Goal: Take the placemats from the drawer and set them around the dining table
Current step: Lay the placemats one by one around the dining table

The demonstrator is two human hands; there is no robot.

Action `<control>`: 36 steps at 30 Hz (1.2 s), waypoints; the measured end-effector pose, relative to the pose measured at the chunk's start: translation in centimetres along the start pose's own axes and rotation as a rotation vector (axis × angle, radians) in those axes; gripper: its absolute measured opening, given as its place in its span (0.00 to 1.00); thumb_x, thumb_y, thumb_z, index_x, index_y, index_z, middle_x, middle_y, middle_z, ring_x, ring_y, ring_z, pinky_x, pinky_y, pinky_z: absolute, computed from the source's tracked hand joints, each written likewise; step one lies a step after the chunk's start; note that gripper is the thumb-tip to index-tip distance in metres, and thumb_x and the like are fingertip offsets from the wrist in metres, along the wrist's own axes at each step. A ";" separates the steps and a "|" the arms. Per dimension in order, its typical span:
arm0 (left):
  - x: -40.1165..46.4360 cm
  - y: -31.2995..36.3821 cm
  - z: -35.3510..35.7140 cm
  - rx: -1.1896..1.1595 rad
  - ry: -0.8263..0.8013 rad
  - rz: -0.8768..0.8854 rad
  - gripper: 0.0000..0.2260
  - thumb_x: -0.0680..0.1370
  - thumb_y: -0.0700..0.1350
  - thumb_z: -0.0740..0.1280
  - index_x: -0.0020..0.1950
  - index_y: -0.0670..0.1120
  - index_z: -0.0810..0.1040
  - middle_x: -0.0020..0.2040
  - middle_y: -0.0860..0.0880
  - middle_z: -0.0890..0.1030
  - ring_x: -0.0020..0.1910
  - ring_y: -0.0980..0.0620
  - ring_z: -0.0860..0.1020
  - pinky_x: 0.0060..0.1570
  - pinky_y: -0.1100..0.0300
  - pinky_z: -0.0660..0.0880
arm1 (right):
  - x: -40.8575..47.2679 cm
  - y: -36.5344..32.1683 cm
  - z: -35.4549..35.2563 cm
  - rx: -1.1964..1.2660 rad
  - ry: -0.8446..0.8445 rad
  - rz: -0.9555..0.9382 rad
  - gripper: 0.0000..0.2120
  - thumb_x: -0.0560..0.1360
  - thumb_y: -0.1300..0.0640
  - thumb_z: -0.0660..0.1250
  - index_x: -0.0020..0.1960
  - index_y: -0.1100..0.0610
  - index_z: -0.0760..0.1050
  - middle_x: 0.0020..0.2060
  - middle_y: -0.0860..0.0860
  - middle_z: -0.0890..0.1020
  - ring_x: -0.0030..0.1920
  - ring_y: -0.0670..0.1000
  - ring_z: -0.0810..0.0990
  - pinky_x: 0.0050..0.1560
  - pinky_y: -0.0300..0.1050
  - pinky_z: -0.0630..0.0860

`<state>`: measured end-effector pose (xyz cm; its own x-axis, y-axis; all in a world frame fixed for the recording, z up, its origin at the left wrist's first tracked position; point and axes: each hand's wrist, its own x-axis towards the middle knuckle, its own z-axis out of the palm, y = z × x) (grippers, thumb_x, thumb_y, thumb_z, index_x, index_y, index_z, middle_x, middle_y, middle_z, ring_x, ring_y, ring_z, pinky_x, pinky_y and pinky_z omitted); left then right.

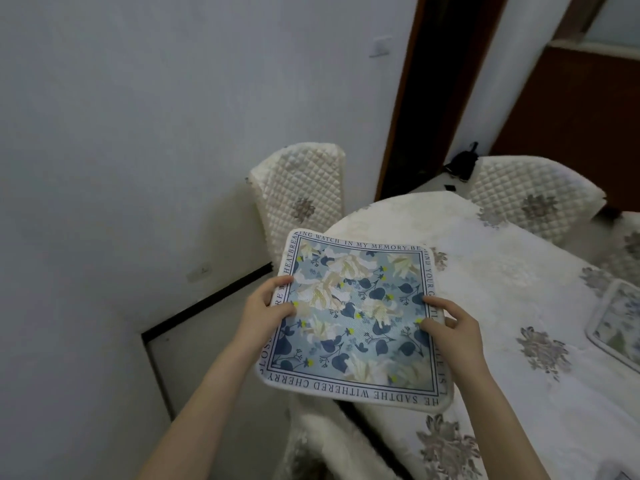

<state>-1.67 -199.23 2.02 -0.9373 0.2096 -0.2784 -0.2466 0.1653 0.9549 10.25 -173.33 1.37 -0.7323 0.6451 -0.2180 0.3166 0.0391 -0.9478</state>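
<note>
A square placemat with a blue floral print and a lettered white border hangs over the near left edge of the dining table. My left hand grips its left edge, thumb on top. My right hand grips its right edge, where a second layer of mat shows underneath. Another floral placemat lies flat on the table at the far right, partly cut off by the frame.
A cream floral tablecloth covers the table. Quilted chair backs stand at the far left and far right, and a furry chair back is just below the mat. A white wall is at left, a dark door frame behind.
</note>
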 end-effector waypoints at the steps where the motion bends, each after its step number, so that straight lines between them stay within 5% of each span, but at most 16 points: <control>1: 1.2 0.3 0.6 0.005 -0.026 -0.001 0.21 0.72 0.31 0.67 0.57 0.53 0.78 0.53 0.49 0.82 0.42 0.49 0.83 0.39 0.56 0.80 | 0.5 -0.1 -0.3 0.013 0.022 0.010 0.18 0.71 0.70 0.66 0.55 0.52 0.80 0.33 0.57 0.84 0.31 0.58 0.79 0.35 0.53 0.79; 5: 5.7 1.3 3.1 0.035 -0.146 -0.013 0.21 0.72 0.31 0.67 0.59 0.52 0.78 0.53 0.49 0.81 0.43 0.44 0.83 0.37 0.56 0.80 | 2.1 0.0 -1.3 0.041 0.129 0.047 0.18 0.71 0.71 0.66 0.55 0.53 0.80 0.28 0.54 0.81 0.25 0.51 0.71 0.24 0.39 0.70; 15: 16.4 0.4 8.3 0.226 -0.515 0.029 0.19 0.73 0.33 0.67 0.55 0.54 0.78 0.53 0.46 0.81 0.41 0.47 0.82 0.32 0.58 0.79 | 2.9 3.3 0.6 0.069 0.506 0.204 0.18 0.71 0.69 0.66 0.56 0.51 0.80 0.40 0.57 0.83 0.29 0.52 0.76 0.30 0.43 0.74; 20: 20.0 -1.9 10.6 0.348 -0.736 0.079 0.21 0.73 0.34 0.68 0.55 0.60 0.77 0.63 0.48 0.76 0.62 0.45 0.75 0.54 0.44 0.77 | 2.1 6.9 2.2 0.103 0.678 0.274 0.17 0.72 0.69 0.67 0.56 0.51 0.79 0.38 0.57 0.81 0.30 0.54 0.76 0.38 0.53 0.80; 22: 20.5 -3.3 11.4 0.372 -0.786 0.077 0.21 0.74 0.33 0.68 0.56 0.59 0.77 0.63 0.49 0.75 0.63 0.48 0.74 0.55 0.47 0.77 | 1.9 8.6 2.6 0.101 0.702 0.303 0.17 0.73 0.68 0.67 0.56 0.51 0.78 0.40 0.58 0.80 0.30 0.53 0.78 0.39 0.51 0.82; 26: 20.3 -6.1 12.4 0.406 -0.837 0.057 0.20 0.75 0.32 0.66 0.63 0.49 0.75 0.62 0.51 0.74 0.53 0.60 0.74 0.40 0.72 0.75 | 1.4 11.9 3.1 0.075 0.707 0.359 0.17 0.73 0.66 0.66 0.56 0.49 0.78 0.35 0.53 0.77 0.27 0.52 0.71 0.34 0.53 0.79; 29: 20.3 -8.5 12.5 0.435 -0.848 0.024 0.20 0.76 0.33 0.67 0.64 0.51 0.74 0.66 0.48 0.73 0.63 0.50 0.73 0.53 0.59 0.78 | 1.5 13.5 2.9 0.057 0.684 0.400 0.17 0.74 0.68 0.66 0.58 0.51 0.77 0.38 0.51 0.76 0.24 0.44 0.73 0.30 0.42 0.75; 33: 20.2 -10.0 12.9 0.476 -0.846 0.058 0.20 0.76 0.33 0.66 0.65 0.50 0.73 0.64 0.49 0.74 0.54 0.56 0.76 0.40 0.74 0.74 | 2.2 15.0 2.6 0.037 0.696 0.440 0.20 0.72 0.69 0.66 0.59 0.50 0.77 0.44 0.55 0.78 0.27 0.52 0.74 0.30 0.47 0.76; 36: 20.5 -10.9 13.6 0.517 -0.854 0.138 0.21 0.76 0.36 0.67 0.64 0.56 0.73 0.66 0.52 0.74 0.62 0.52 0.74 0.55 0.65 0.73 | 2.6 16.1 2.5 0.018 0.694 0.440 0.20 0.72 0.69 0.66 0.59 0.50 0.76 0.49 0.58 0.80 0.30 0.55 0.76 0.34 0.52 0.78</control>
<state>-14.83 -183.66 -15.51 -0.4097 0.8452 -0.3432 0.1774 0.4428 0.8789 11.95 -172.90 -15.04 -0.0020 0.9239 -0.3825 0.4739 -0.3360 -0.8140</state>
